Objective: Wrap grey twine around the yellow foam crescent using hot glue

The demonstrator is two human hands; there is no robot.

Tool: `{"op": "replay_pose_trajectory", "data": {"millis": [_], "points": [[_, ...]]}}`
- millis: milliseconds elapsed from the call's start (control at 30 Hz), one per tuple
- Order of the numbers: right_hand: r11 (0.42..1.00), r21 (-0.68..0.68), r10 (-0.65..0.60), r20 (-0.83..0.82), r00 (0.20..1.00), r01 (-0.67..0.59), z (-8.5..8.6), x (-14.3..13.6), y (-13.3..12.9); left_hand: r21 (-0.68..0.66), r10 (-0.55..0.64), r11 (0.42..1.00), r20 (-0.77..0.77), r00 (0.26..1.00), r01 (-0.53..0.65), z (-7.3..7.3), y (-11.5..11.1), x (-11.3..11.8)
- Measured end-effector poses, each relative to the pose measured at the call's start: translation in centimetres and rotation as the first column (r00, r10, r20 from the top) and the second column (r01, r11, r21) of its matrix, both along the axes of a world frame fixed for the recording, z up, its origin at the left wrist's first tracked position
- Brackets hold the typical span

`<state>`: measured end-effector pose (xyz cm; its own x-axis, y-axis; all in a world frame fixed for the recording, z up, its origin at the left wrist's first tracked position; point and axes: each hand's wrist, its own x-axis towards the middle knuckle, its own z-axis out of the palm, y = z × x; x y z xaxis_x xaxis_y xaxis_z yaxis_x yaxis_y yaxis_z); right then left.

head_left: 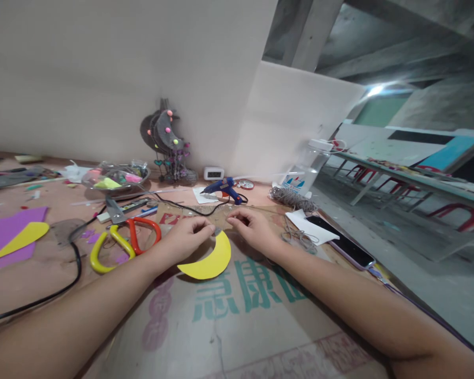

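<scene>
A yellow crescent-moon cutout (215, 263) lies on the printed cardboard, a small grey bit at its upper tip. My left hand (189, 235) is closed, thumb and fingertips pinched at that tip. Just right of the crescent, my right hand (255, 230) also has its fingertips pinched together; what they hold is too small to make out. Loose grey yarn (300, 237) lies beside my right wrist. Behind both hands, a blue hot glue gun (226, 188) rests with its nozzle over a white paper piece.
Red-and-yellow-handled scissors (134, 239) lie by my left forearm, near purple sheets (11, 237). A bowl of colourful bits (116, 179), grey moon ornaments (166, 139) and a small clock (214, 173) stand behind. At right are a yarn bundle (292, 199), water bottle (306, 171) and phone (342, 243).
</scene>
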<state>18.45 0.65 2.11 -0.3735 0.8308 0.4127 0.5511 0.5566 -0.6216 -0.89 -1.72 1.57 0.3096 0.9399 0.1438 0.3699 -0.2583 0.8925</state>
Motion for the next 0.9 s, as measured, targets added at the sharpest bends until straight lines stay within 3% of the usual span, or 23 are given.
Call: {"op": "replay_pose_trajectory", "data": {"millis": [300,600,733,900], "points": [[1.0,-0.008,0.005,-0.009,1.0,-0.005,0.0,0.0,0.0,-0.008,-0.034,0.999,0.005,0.999,0.034,0.0,0.0,0.0],[0.995,-0.1,-0.014,0.026,1.0,0.017,-0.4,-0.2,0.4,-0.044,-0.014,0.999,0.048,0.999,0.016,0.5,-0.2,-0.1],[0.996,-0.066,-0.071,-0.114,0.991,0.064,-0.3,0.0,0.6,-0.061,0.018,0.998,0.066,0.998,-0.014,0.5,-0.1,-0.1],[0.988,-0.06,-0.154,-0.359,0.921,0.141,0.6,0.4,0.3,-0.062,0.052,0.997,0.146,0.988,-0.044,-0.4,0.4,-0.2]]}}
